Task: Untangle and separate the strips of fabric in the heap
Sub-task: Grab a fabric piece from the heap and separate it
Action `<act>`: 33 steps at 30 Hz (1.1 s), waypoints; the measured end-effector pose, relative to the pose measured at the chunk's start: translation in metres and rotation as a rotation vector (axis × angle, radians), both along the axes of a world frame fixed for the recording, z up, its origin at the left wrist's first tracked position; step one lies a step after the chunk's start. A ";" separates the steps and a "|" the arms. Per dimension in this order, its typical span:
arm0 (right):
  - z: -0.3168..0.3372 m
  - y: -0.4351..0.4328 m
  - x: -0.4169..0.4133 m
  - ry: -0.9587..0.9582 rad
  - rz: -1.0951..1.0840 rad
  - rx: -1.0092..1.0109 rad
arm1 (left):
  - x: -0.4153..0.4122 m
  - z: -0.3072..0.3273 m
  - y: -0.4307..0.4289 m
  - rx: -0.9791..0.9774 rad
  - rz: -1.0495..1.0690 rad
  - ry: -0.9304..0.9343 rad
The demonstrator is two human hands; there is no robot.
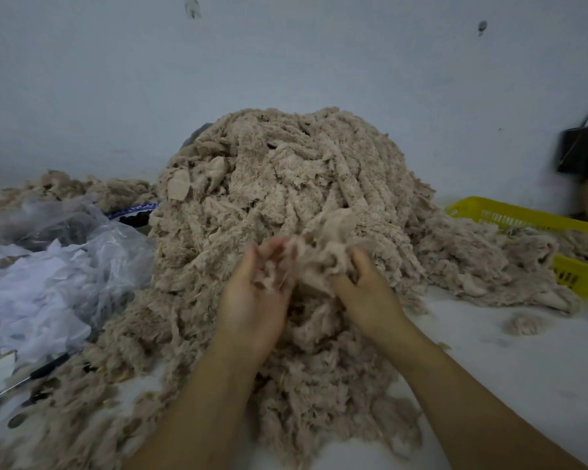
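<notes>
Left hand (255, 300) and right hand (364, 293) are both clutching, fingers curled, one tangled clump of strips (314, 257) between them, at the six o'clock side of the heap (286, 178), which is filling the table (510, 374) centre. Yellow basket (510, 217) is sitting at three o'clock, plastic bags (48, 266) lying at nine o'clock.

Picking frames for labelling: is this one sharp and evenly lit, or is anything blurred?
Head view: dim, flat, bluish light, no glare, soft shadows. Head view: the left hand and right hand, gripping a clump of fabric, are motion-blurred at the fingers, as is the black bag at the right edge. Head view: the heap is fairly sharp in the middle; the edges bend.
</notes>
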State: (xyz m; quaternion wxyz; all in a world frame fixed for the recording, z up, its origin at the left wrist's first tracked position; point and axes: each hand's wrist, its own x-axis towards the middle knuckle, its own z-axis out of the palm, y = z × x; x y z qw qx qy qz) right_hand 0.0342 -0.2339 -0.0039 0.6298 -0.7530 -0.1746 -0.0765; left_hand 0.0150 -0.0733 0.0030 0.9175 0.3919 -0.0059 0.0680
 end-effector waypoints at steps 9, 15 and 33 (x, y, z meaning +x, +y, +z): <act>0.000 -0.013 0.014 0.233 0.091 0.419 | 0.003 -0.004 -0.001 0.809 0.121 -0.002; 0.012 -0.049 0.027 0.193 -0.144 1.034 | 0.000 -0.015 -0.002 1.216 0.088 -0.066; -0.014 -0.003 0.002 -0.002 0.116 -0.327 | 0.002 -0.007 0.006 0.615 0.155 0.108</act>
